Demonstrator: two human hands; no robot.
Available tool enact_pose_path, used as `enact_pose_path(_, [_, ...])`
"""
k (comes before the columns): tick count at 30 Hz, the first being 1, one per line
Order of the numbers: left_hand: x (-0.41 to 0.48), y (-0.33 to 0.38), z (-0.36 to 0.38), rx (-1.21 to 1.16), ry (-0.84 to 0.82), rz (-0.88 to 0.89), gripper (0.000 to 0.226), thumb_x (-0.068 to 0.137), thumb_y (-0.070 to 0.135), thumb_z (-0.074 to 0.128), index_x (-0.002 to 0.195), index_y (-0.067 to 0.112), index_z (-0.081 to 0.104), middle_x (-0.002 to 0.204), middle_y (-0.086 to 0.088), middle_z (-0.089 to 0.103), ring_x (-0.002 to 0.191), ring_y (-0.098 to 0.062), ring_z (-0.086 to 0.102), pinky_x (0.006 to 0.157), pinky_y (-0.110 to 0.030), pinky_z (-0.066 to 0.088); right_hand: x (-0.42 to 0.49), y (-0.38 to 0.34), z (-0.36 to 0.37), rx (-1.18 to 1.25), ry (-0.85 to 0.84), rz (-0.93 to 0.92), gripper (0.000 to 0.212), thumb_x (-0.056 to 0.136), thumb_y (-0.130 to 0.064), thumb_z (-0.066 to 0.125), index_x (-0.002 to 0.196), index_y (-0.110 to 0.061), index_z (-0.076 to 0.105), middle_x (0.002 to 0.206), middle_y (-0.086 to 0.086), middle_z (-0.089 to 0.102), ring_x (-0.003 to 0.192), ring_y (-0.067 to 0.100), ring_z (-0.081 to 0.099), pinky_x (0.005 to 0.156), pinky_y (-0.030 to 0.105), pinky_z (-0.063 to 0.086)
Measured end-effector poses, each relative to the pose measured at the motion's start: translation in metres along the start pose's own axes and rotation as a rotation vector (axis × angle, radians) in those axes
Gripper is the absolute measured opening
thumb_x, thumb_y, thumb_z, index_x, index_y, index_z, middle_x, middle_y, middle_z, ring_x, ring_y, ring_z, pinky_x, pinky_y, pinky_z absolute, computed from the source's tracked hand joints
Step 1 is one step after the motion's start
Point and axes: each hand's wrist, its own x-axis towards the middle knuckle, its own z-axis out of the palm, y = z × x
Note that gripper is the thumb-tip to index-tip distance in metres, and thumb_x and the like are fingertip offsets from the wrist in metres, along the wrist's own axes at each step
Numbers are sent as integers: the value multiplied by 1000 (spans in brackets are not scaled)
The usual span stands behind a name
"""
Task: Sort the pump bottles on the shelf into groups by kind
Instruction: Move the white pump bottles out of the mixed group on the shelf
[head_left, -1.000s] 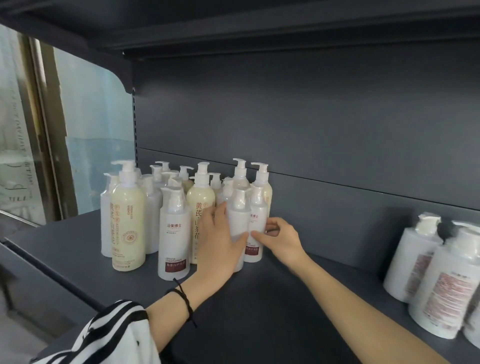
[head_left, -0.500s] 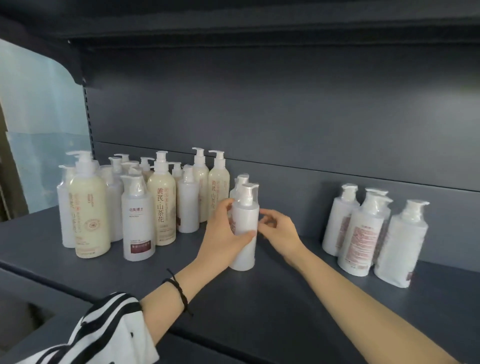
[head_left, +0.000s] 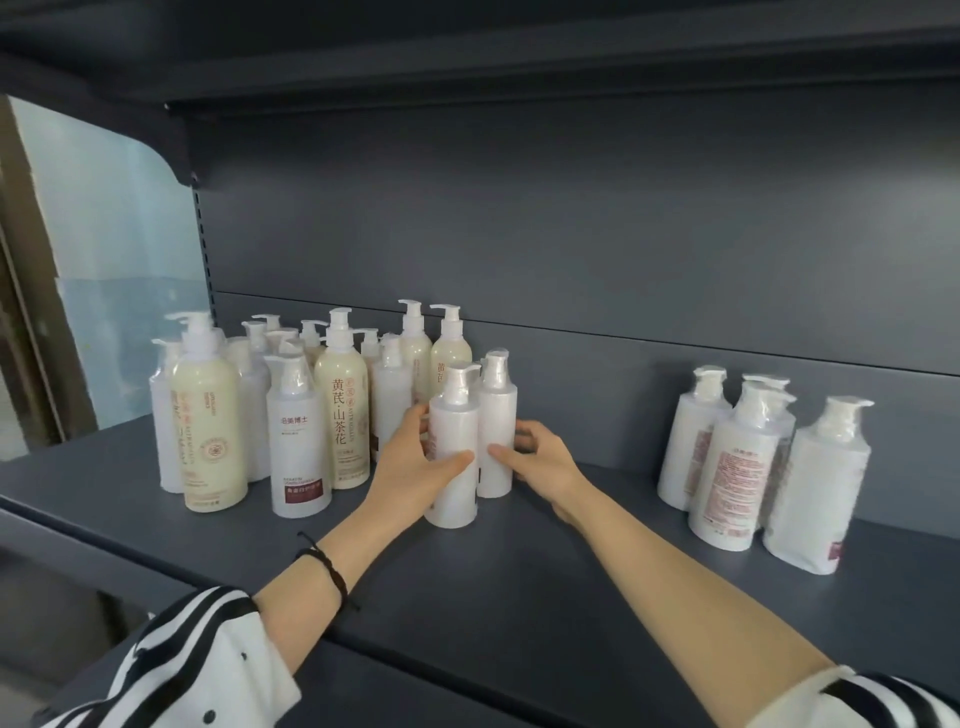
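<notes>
Two white bottles, which a second ago stood buried in the right edge of the mixed cluster (head_left: 291, 415), now stand clear of it by a small gap, a little nearer the shelf's (head_left: 519, 597) front edge, both upright with their bases on the shelf. The left hand (head_left: 415, 467) grips the front bottle (head_left: 453, 499), thumb across its face and fingers curled round its far side. The right hand (head_left: 540, 457) holds the rear bottle (head_left: 497, 410) the same way, thumb in front and fingers behind. The two bottles touch or nearly touch. They remain much closer to the cluster than to the right group (head_left: 743, 457) of white bottles, well apart across bare shelf. I judge this pair to be partway out. Both look like the right group's kind, so carrying them across would add to that group, while cream and white bottles remain mixed on the left.
</notes>
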Motion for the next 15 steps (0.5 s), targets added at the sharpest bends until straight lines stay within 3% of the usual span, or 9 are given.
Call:
enact_pose_path(4, [4,-5,1,-29,-30,-5,62,79,15,74,131,22,41,112,7,54,103,-12,54,84,-24,43,-7,-4,-8,-106,-37,-33,40,87,-26,70,122,-20,51,121,0,62,107,16,61,87,33,53])
enact_pose_path(7, [6,-7,3,-33,-77,-12,62,78,18,76,130,26,42,120,7,56,110,-13,55,91,-30,45,-27,-5,-25,-153,-47,-44,38,88,-29,69,121,-23,51,119,-3,62,106,14,61,91,35,53])
enact_pose_path(12, [-4,9,26,-60,-277,34,62,79,18,75,129,31,40,117,17,54,103,-1,56,78,-16,44,-77,-6,-71,-184,19,-16,41,86,-32,71,120,-24,50,115,-7,62,102,12,63,85,35,57])
enact_pose_path(15, [-14,24,56,-105,-390,54,62,79,18,75,129,32,40,120,18,54,104,1,57,76,-15,46,-114,-6,-103,-213,110,8,40,86,-32,71,118,-25,48,110,-7,60,98,13,63,83,36,58])
